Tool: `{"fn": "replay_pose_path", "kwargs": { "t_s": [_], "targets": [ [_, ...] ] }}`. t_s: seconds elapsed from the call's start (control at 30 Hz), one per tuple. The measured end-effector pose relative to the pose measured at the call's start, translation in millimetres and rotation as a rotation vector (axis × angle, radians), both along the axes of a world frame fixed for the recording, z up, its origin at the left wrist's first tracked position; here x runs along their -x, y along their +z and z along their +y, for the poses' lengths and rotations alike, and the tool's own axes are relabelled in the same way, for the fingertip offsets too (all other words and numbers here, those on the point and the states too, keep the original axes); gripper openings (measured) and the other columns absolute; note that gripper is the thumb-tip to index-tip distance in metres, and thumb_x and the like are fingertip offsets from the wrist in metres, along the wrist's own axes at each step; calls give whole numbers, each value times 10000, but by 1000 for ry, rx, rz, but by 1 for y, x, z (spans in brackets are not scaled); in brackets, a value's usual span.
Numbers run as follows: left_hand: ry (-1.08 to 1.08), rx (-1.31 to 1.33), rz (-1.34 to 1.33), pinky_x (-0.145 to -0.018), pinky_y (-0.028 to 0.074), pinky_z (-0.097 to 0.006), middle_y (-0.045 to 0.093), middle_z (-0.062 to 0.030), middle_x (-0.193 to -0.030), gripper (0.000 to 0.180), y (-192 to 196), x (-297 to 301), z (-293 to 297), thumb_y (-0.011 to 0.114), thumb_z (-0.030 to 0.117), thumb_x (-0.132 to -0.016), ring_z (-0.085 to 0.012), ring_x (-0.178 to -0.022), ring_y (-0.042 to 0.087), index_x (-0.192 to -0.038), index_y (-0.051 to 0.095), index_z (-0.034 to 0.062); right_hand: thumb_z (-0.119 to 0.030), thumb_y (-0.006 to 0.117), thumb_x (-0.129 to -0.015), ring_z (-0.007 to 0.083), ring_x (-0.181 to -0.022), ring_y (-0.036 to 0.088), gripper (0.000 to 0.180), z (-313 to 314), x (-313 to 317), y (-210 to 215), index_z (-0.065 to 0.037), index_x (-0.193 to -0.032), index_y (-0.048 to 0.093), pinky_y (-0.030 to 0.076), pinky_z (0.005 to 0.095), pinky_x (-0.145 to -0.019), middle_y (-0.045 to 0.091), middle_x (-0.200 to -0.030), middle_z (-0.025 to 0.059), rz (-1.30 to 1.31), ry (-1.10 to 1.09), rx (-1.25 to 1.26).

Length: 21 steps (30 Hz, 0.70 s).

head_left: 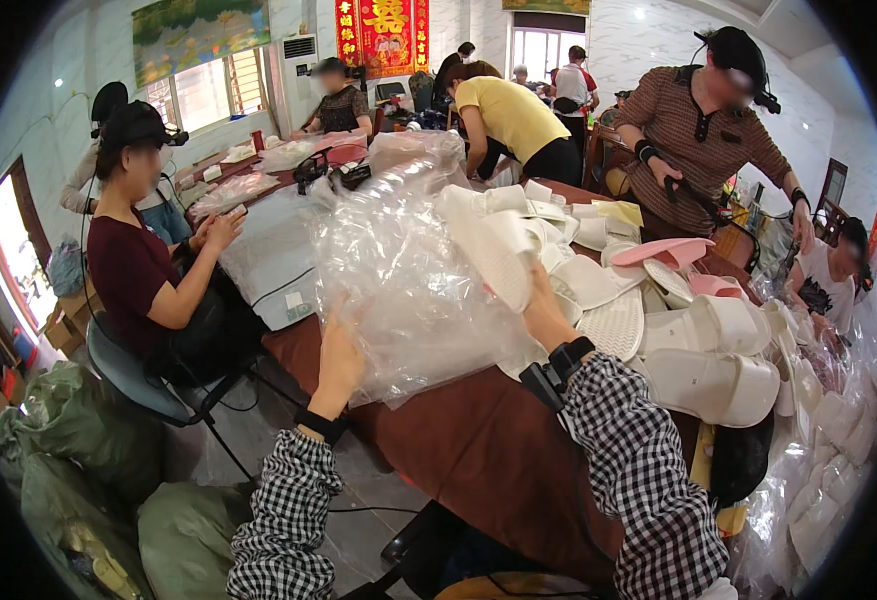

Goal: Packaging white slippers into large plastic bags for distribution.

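Note:
My left hand (341, 352) is closed at the left edge of a clear plastic bag (409, 290), which lies on a stack of similar bags at the table's near edge. My right hand (547, 312) grips a white slipper (489, 250), its textured sole facing me and its length tilted up to the left over the bags. The slipper hides part of my right fingers. Just right of that hand spreads a heap of white slippers (704, 385), with pink slippers (664, 252) lying on top.
A brown-covered table (459, 440) stretches in front of me. Green sacks (89, 430) stand on the floor at left. A seated person (139, 240) handles a phone by a white box (274, 260). Another person (699, 140) stands beyond the heap at right. Bagged slippers (829, 450) pile up at far right.

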<state>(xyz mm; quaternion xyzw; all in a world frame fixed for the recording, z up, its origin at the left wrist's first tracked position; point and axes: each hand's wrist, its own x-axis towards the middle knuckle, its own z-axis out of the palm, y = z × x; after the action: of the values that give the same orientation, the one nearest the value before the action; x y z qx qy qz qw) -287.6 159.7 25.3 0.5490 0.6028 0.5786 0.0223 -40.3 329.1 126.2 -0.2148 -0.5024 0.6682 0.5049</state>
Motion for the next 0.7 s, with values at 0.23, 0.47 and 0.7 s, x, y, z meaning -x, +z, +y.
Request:
{"fn": "replay_pose_path", "kwargs": {
  "t_s": [0.23, 0.47, 0.7],
  "targets": [
    [551, 297, 845, -794, 539, -429, 395, -183, -1447, 584, 40, -40, -14, 593, 44, -832, -343, -981, 596, -1394, 517, 183, -148, 522, -987, 217, -988, 665, 358, -5, -24, 58, 28, -1298, 493, 567, 334, -872, 608, -1205, 146, 257, 40, -567],
    [613, 388, 931, -791, 541, -416, 405, -185, -1432, 570, 43, -47, -4, 575, 55, -849, -342, -988, 600, -1402, 495, 167, 24, 571, -789, 362, -1098, 581, 620, -94, 8, 125, -34, -1386, 417, 488, 433, -905, 518, -1261, 188, -683, -300, -1377],
    [86, 209, 140, -802, 523, -316, 310, -288, -1424, 885, 32, -20, -5, 519, -139, -721, -302, -984, 604, -1532, 314, 149, -248, 671, -835, 287, -1065, 568, 744, -27, 36, -29, -43, -1473, 347, 485, 342, -814, 508, -1258, 111, -1189, -902, -1819]
  ]
}}
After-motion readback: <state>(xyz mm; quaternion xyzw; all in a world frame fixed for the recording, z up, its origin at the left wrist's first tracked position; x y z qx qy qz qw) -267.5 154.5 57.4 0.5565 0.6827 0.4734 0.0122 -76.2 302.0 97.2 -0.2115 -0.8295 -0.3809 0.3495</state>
